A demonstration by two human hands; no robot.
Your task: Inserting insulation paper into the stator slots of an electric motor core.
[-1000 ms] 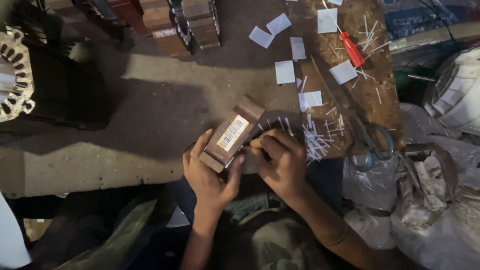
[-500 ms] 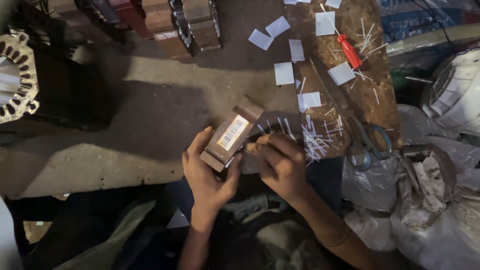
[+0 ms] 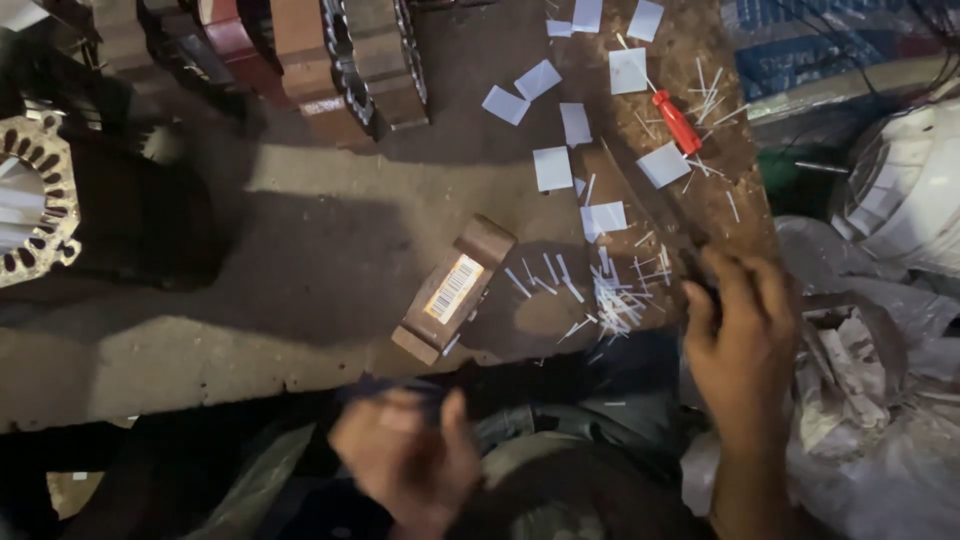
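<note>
Concrete floor [image 3: 250,300]: grey and dusty, with deep shadow across its left half.
Wooden board [image 3: 700,190]: brown and worn, lying on the right part of the floor under most of the small litter.
Motor cores [image 3: 300,60]: a row of ribbed, rust-brown laminated blocks along the top edge; one more round core [image 3: 30,200] is at the far left.
White housing [image 3: 900,190]: a rounded slotted shell at the right edge, with crumpled plastic bags [image 3: 860,400] below it.
Blue sack [image 3: 830,40]: a woven package in the top right corner, its print too small to tell.
Right hand [image 3: 740,340]: fingers curled down over a dark tool [image 3: 700,272] at the board's near edge. I cannot tell whether it has a grip. This looks like a pick-up, and lifting the tool would need the fingers closed around it.
Left hand [image 3: 405,460]: blurred, low near the lap, loosely curled. I cannot tell if it holds anything.
Brown block [image 3: 480,245]: a long cardboard-coloured piece lying slantwise on the floor, apart from both hands.
Label [image 3: 453,288]: a pale yellow rectangle with dark bars, stuck on the block's top face.
Paper squares [image 3: 553,168]: pale blue-white cut pieces scattered over the board's upper part.
Screwdriver [image 3: 677,122]: short and red-handled, lying among the squares.
Slivers [image 3: 610,300]: thin white strips heaped between the block and the right hand.
</note>
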